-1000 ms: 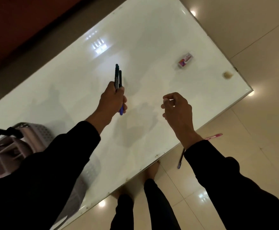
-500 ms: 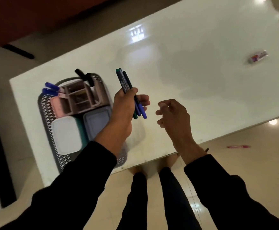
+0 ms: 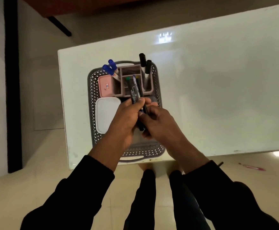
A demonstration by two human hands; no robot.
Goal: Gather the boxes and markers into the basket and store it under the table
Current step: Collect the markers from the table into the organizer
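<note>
On the white table (image 3: 218, 90), close to its left end and against the near edge, stands a grey perforated basket (image 3: 92, 97) with a handle slot at each short side. Its far half holds a pink divided organizer (image 3: 135, 70); two blue-capped markers (image 3: 109, 68) stand tilted in the organizer's left compartment and two black-capped markers (image 3: 145, 63) stand in its right one. A pink lidded box (image 3: 105, 86) with a small label sits just left of the organizer, touching it. Nearer the person lies a white lidded box (image 3: 105, 113), partly covered by the left hand. A greyish lidded box beside it is mostly hidden under the hands — only a corner shows.

Both hands hover over the middle of the basket. The left hand (image 3: 127, 120) is closed around a bundle of pens (image 3: 136, 90), thumb pressed on the barrels; the bundle points away from the person, its tips — one green, one blue — reaching over the organizer's middle compartments. The right hand (image 3: 160, 125) curls its fingers round the lower ends of the same bundle, which stick out below the left thumb. Whether the tips touch the organizer cannot be told.

On the tiled floor to the right, well apart from the table, lies a pink pen (image 3: 253, 167), with a dark pen end (image 3: 220, 163) showing beside the right sleeve.
</note>
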